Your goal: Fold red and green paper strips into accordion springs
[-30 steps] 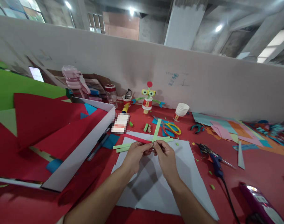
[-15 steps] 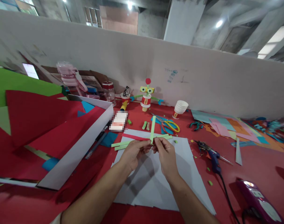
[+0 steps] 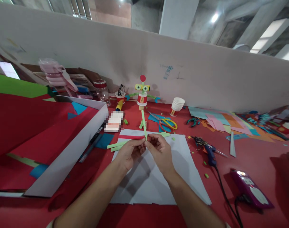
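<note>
My left hand (image 3: 128,154) and my right hand (image 3: 160,152) meet over the white paper (image 3: 156,186), both closed with fingertips pinching the lower end of a light green paper strip (image 3: 144,124). The strip's long free part points up and away from me; a red strip seems to lie close by the pinched end, partly behind my fingers. More light green strips (image 3: 115,146) and a red strip (image 3: 130,137) lie across the paper's far edge. Beyond them stand a paper-cup robot figure (image 3: 142,98) and small folded green paper springs (image 3: 141,124).
Scissors with yellow handles (image 3: 169,124) rest on blue paper. To the right are a glue gun (image 3: 209,153), pliers (image 3: 193,122), a purple power socket (image 3: 252,190) and coloured sheets (image 3: 218,122). Stacked paper cups (image 3: 177,106) stand behind. A box wall (image 3: 68,152) bounds the left side.
The view has turned slightly right, so everything appears further left. The pinched green strip has tilted leftward at its top, and my right fingers have shifted closer over its lower end.
</note>
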`<state>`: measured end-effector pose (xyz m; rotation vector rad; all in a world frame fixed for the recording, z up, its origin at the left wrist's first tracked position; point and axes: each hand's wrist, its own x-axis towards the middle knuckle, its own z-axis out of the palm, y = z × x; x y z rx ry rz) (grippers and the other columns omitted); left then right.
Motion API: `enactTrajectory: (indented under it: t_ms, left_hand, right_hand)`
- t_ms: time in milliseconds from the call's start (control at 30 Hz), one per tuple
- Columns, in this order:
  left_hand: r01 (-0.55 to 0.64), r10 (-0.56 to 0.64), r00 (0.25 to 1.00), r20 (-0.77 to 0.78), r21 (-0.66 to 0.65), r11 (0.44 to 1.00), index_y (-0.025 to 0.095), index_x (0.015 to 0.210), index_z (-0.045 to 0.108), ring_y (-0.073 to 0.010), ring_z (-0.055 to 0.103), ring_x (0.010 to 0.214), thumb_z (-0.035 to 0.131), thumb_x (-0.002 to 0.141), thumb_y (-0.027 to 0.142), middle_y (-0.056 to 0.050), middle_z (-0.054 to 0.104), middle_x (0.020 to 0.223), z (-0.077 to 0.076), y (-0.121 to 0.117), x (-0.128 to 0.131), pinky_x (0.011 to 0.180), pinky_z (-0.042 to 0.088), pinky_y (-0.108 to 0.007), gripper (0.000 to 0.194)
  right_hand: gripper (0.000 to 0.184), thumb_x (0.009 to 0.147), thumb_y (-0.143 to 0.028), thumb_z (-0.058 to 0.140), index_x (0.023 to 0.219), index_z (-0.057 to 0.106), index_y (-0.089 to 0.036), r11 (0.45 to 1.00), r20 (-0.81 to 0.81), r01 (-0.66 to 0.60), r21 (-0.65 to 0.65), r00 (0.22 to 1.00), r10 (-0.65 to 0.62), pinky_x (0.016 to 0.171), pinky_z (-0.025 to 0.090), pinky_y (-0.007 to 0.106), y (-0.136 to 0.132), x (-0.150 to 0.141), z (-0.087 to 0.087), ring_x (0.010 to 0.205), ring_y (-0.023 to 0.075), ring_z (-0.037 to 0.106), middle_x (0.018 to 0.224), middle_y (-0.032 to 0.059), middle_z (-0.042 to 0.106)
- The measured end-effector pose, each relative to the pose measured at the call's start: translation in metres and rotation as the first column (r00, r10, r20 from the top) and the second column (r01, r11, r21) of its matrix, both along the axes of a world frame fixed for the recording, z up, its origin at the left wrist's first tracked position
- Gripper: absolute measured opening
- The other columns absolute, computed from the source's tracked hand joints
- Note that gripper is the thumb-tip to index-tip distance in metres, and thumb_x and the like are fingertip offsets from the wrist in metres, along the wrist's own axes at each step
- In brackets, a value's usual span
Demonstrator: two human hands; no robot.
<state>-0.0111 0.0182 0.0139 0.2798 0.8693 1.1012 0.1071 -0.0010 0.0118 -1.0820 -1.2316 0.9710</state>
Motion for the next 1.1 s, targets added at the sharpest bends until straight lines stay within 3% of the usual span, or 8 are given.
enactTrajectory:
  t_ms: [167,300,467,633,833,1100]
  left_hand:
    - [-0.016,0.018,0.999,-0.034,0.069,0.997,0.010,0.061,0.070,-0.0082,0.055,0.055,0.073,0.058,0.009,-0.003,0.064,0.060,-0.0003,-0.0009,0.0012,0.060,0.047,-0.019,0.004]
    - [0.024,-0.001,0.995,-0.097,0.242,0.970,0.011,0.062,0.071,-0.0105,0.055,0.058,0.078,0.057,0.017,-0.003,0.064,0.057,-0.0015,-0.0029,0.0018,0.064,0.046,-0.023,0.010]
    - [0.037,0.023,0.985,-0.171,0.340,0.940,0.013,0.069,0.074,-0.0138,0.059,0.067,0.078,0.060,0.023,-0.005,0.070,0.066,0.0003,-0.0072,0.0033,0.070,0.046,-0.026,0.014]
    - [0.011,0.038,0.988,-0.149,0.315,0.949,0.013,0.066,0.073,-0.0146,0.061,0.066,0.081,0.052,0.019,-0.005,0.070,0.065,0.0017,-0.0075,0.0046,0.074,0.049,-0.029,0.017]
    - [-0.054,0.078,0.993,-0.094,0.231,0.972,0.014,0.071,0.074,-0.0134,0.062,0.068,0.080,0.054,0.017,-0.005,0.072,0.074,-0.0058,-0.0046,0.0042,0.072,0.051,-0.026,0.019]
    - [0.088,-0.041,0.982,-0.183,0.258,0.962,0.012,0.073,0.074,-0.0097,0.055,0.057,0.083,0.053,0.025,-0.003,0.066,0.061,-0.0012,-0.0048,0.0010,0.058,0.044,-0.022,0.025]
  right_hand:
    - [0.019,0.075,-0.027,0.066,0.093,0.064,-0.020,1.000,0.029,0.020,0.021,0.999,-0.021,0.070,0.050,0.029,-0.0008,0.0002,-0.0040,0.075,0.0157,0.060,0.084,0.0025,0.064]
    - [0.020,0.076,-0.030,0.065,0.092,0.063,-0.019,0.998,-0.051,0.004,-0.061,0.999,-0.007,0.066,0.051,0.030,0.0003,-0.0007,-0.0038,0.067,0.0149,0.059,0.078,0.0014,0.065]
    - [0.014,0.074,-0.028,0.066,0.085,0.065,-0.020,0.994,-0.196,-0.011,-0.106,0.981,-0.010,0.062,0.049,0.027,0.0044,-0.0006,-0.0021,0.063,0.0130,0.058,0.070,-0.0009,0.065]
    - [0.013,0.068,-0.026,0.070,0.078,0.066,-0.018,0.982,-0.355,-0.023,-0.187,0.934,-0.046,0.057,0.044,0.024,0.0064,0.0020,0.0032,0.056,0.0096,0.053,0.060,-0.0035,0.060]
    - [0.011,0.067,-0.025,0.070,0.075,0.067,-0.018,0.974,-0.365,-0.034,-0.222,0.930,-0.051,0.057,0.042,0.024,0.0060,0.0016,0.0033,0.055,0.0090,0.051,0.061,-0.0034,0.060]
    - [0.013,0.067,-0.027,0.071,0.075,0.065,-0.018,0.981,-0.316,-0.014,-0.196,0.947,-0.050,0.055,0.043,0.024,0.0047,-0.0022,-0.0014,0.054,0.0096,0.052,0.061,-0.0039,0.060]
